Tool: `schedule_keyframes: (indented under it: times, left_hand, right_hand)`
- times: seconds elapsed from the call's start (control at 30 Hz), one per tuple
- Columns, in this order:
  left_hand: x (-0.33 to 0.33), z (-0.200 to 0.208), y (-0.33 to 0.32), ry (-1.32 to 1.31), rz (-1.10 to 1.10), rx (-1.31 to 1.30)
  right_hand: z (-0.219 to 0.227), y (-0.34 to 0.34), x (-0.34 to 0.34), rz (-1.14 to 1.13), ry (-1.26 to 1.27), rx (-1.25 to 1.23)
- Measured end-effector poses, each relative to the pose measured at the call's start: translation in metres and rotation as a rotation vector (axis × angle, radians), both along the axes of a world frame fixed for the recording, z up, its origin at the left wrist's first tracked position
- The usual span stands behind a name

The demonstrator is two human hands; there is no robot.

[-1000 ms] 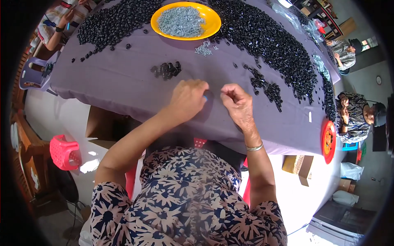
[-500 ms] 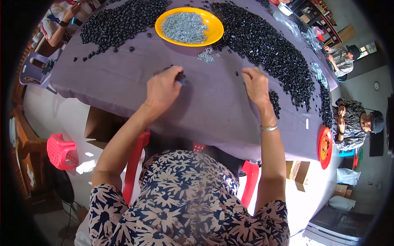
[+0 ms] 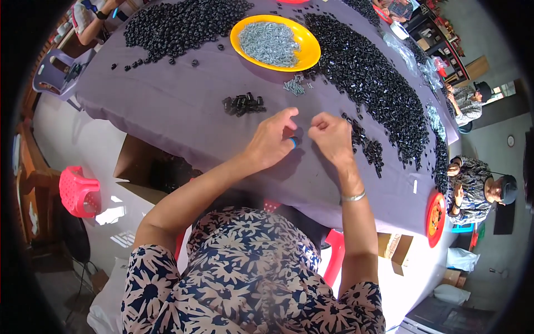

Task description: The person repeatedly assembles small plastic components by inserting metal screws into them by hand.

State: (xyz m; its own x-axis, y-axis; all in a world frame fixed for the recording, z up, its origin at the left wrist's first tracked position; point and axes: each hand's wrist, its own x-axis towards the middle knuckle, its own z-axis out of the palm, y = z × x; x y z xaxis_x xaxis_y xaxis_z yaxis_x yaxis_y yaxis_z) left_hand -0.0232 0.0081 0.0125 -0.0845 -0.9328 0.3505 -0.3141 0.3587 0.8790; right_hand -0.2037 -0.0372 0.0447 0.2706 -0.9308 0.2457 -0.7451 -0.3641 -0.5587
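My left hand [image 3: 270, 142] is just above the cloth, its thumb and forefinger apart with nothing visible between them. A blue band shows by its fingertips. Close to its right, my right hand [image 3: 332, 138] is closed with fingers curled together; what it holds, if anything, is hidden. The hands are near each other but apart. Beyond my left hand lies a small heap of black pieces [image 3: 243, 104]. Past both hands, a few loose silver screws [image 3: 293, 86] rest before a yellow dish [image 3: 312, 49] filled with similar screws.
Large piles of small black parts spread at the far left [image 3: 178, 30] and along the right [image 3: 372, 78]. A red-rimmed plate [image 3: 429, 220] sits at the right table edge. Other people [image 3: 475, 186] are around the table. An open cardboard box [image 3: 130, 158] stands below the left edge.
My left hand has moved right, away from the small heap of black pieces, which now shows fully. My right hand has come slightly left and nearer. The view has shifted a little.
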Motion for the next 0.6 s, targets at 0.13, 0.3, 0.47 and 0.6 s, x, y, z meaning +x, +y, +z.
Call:
schedule_keyframes:
  times: [0.13, 0.3, 0.47, 0.6]
  left_hand:
    - [0.005, 0.003, -0.002, 0.151, -0.109, 0.161]
    - [0.012, 0.003, -0.004, 0.165, -0.137, 0.232]
    - [0.009, 0.010, -0.002, 0.107, -0.096, 0.252]
    - [0.006, 0.003, 0.002, -0.016, -0.027, 0.137]
  right_hand:
    - [-0.009, 0.023, 0.013, 0.067, -0.563, 0.359]
    - [0.001, 0.024, 0.013, 0.087, -0.598, 0.495]
    - [0.008, 0.020, 0.012, 0.145, -0.491, 0.541]
    - [0.016, -0.006, 0.008, 0.127, -0.310, 0.410]
